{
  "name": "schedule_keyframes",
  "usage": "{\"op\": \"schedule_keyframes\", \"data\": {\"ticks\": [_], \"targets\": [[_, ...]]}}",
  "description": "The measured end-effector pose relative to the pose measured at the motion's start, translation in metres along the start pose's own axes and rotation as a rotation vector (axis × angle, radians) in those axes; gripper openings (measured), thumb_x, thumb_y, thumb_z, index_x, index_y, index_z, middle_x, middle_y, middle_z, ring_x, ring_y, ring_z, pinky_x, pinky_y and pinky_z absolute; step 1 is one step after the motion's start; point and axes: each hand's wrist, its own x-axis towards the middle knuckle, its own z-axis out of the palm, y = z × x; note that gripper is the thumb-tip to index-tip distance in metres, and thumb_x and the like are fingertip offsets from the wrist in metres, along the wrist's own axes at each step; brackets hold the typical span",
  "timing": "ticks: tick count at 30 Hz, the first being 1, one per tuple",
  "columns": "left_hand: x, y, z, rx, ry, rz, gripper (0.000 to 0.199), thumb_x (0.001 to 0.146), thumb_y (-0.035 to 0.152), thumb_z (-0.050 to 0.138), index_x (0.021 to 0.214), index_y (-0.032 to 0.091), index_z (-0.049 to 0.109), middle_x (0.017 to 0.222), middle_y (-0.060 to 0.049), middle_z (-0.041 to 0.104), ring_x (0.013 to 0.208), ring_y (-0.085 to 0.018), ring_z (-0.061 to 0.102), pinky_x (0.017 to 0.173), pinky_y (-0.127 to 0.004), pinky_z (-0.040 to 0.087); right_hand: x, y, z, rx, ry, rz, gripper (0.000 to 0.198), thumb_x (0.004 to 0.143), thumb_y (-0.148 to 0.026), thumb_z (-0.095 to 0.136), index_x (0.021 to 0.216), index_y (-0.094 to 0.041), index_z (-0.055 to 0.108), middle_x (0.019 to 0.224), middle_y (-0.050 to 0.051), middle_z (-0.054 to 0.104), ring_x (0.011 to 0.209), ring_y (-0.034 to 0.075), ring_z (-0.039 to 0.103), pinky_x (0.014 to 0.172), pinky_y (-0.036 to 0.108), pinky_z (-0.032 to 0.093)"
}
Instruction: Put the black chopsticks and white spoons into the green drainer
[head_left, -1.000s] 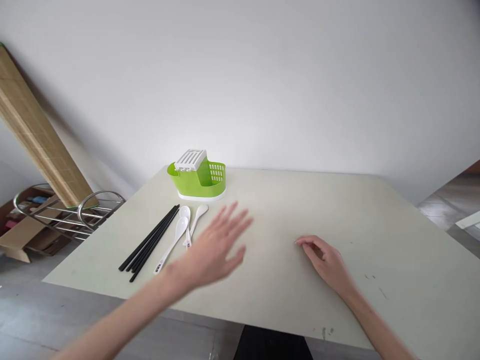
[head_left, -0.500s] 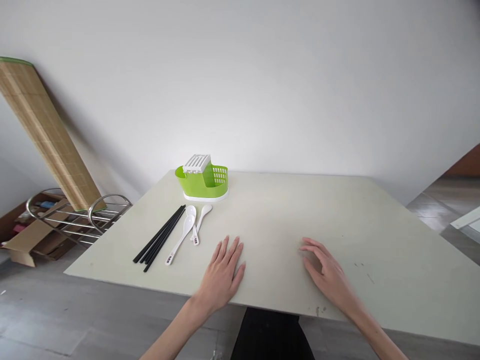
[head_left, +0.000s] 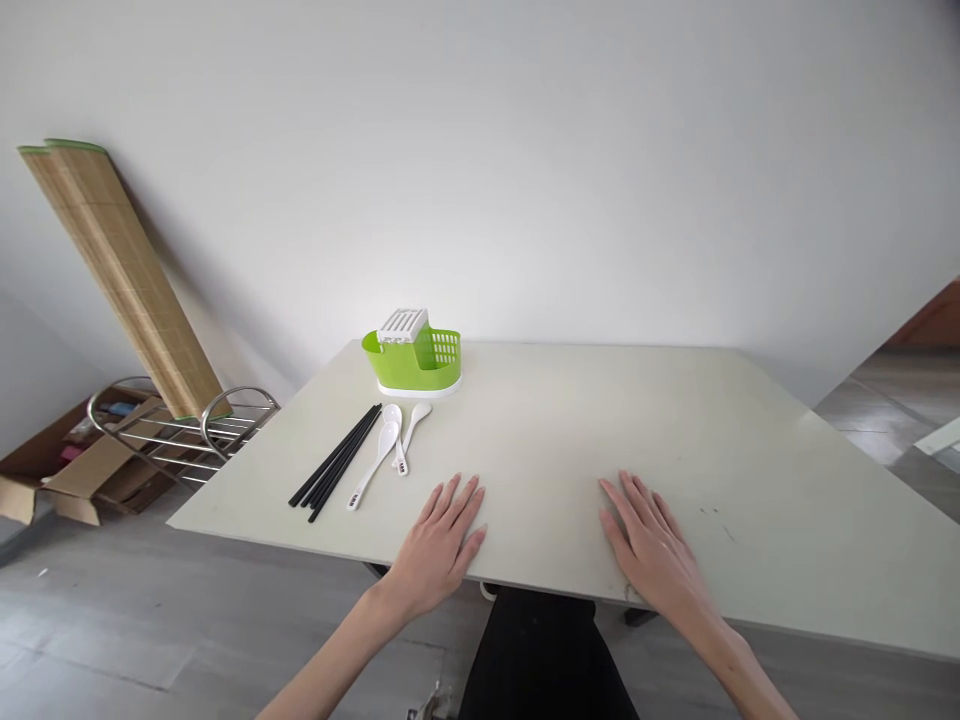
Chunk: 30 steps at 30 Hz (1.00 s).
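Palm down on the pale table [head_left: 540, 440], my left hand [head_left: 439, 545] lies flat with its fingers stretched out and holds nothing. My right hand [head_left: 651, 540] also rests flat near the front edge, fingers a little apart and nothing in it. Left of my left hand are several white spoons [head_left: 375, 465], some overlapping. Beside them lies a slanted bundle of black chopsticks [head_left: 335, 464]. Behind the spoons stands a green utensil holder [head_left: 409, 368] with a white slotted top and a white base. Neither hand touches these things.
A white wall [head_left: 555, 180] rises behind the table. To the left, a rolled bamboo mat [head_left: 131, 280] leans above a metal rack [head_left: 180, 432], with open cardboard boxes [head_left: 97, 465] on the floor beside it.
My right hand has come down from a half-curled, slightly raised pose to lie flat on the table. My left hand stays flat. The view has shifted slightly; the tableware is undisturbed.
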Motion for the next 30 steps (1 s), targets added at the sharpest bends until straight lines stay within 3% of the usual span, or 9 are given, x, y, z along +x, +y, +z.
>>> {"op": "schedule_keyframes", "data": {"ticks": [3,6,10,12,17,22,25,28,30], "targets": [[-0.006,0.0,-0.009,-0.047,-0.018,0.029,0.065,0.112,0.043,0.037,0.171,0.033,0.011,0.173,-0.001,0.031,0.161,-0.024,0.023,0.13,-0.047,0.031,-0.001,0.0,-0.001,0.01,0.009,-0.004,0.063,0.11,-0.057,0.027,0.166,-0.029,0.036,0.175,0.001,0.023,0.161,0.027,0.024,0.131,0.052,0.028],[-0.013,-0.014,-0.025,-0.129,0.052,-0.007,0.053,0.11,0.041,0.041,0.163,0.032,0.038,0.162,-0.002,0.051,0.155,-0.023,0.039,0.125,-0.043,0.039,-0.001,0.0,-0.002,0.01,0.008,-0.005,0.063,0.11,-0.057,0.027,0.165,-0.029,0.037,0.175,0.001,0.023,0.161,0.026,0.024,0.131,0.052,0.028],[-0.024,-0.069,-0.053,-0.134,0.361,-0.378,0.037,0.106,0.043,0.045,0.13,0.023,0.065,0.127,-0.01,0.073,0.124,-0.028,0.065,0.109,-0.044,0.05,-0.001,0.0,-0.004,0.009,0.008,-0.004,0.063,0.11,-0.056,0.026,0.164,-0.027,0.039,0.175,0.002,0.024,0.161,0.026,0.023,0.132,0.051,0.027],[-0.032,-0.103,-0.064,-0.012,0.375,-0.545,0.041,0.103,0.044,0.043,0.127,0.019,0.065,0.117,-0.014,0.072,0.117,-0.032,0.065,0.107,-0.049,0.048,0.0,-0.001,-0.006,0.02,-0.001,0.0,0.063,0.11,-0.056,0.025,0.164,-0.026,0.039,0.175,0.002,0.024,0.161,0.026,0.023,0.132,0.05,0.026],[-0.05,-0.161,-0.077,0.208,0.049,-0.825,0.073,0.094,0.055,0.042,0.147,0.006,0.052,0.139,-0.028,0.056,0.13,-0.044,0.054,0.108,-0.054,0.043,0.001,-0.002,-0.008,0.04,-0.02,0.015,0.065,0.11,-0.057,0.024,0.162,-0.024,0.043,0.174,0.004,0.027,0.161,0.027,0.023,0.132,0.051,0.026],[-0.047,-0.19,-0.083,0.192,-0.266,-0.832,0.092,0.082,0.068,0.051,0.148,0.004,0.05,0.138,-0.028,0.061,0.131,-0.043,0.056,0.104,-0.047,0.047,0.002,-0.001,-0.009,0.041,-0.027,0.002,0.065,0.11,-0.056,0.022,0.161,-0.022,0.045,0.174,0.005,0.029,0.161,0.026,0.023,0.132,0.051,0.024],[-0.037,-0.206,-0.09,0.179,-0.405,-0.816,0.078,0.073,0.063,0.059,0.129,0.007,0.063,0.129,-0.026,0.068,0.121,-0.041,0.064,0.094,-0.043,0.052,0.002,0.0,-0.01,0.046,-0.037,0.005,0.066,0.109,-0.056,0.023,0.162,-0.023,0.044,0.174,0.004,0.029,0.162,0.026,0.023,0.132,0.051,0.023],[-0.029,-0.214,-0.096,0.169,-0.439,-0.805,0.055,0.071,0.052,0.061,0.109,0.012,0.07,0.115,-0.023,0.074,0.105,-0.038,0.071,0.083,-0.04,0.055,0.002,-0.002,-0.011,0.046,-0.038,0.006,0.066,0.109,-0.057,0.022,0.162,-0.023,0.043,0.174,0.004,0.029,0.162,0.026,0.023,0.132,0.049,0.022],[-0.027,-0.211,-0.096,0.173,-0.435,-0.805,0.048,0.07,0.043,0.061,0.107,0.014,0.069,0.112,-0.023,0.074,0.101,-0.038,0.072,0.081,-0.04,0.054,0.002,-0.003,-0.012,0.042,-0.042,0.005,0.067,0.109,-0.057,0.022,0.162,-0.022,0.044,0.174,0.005,0.03,0.162,0.026,0.022,0.132,0.049,0.022]]}}
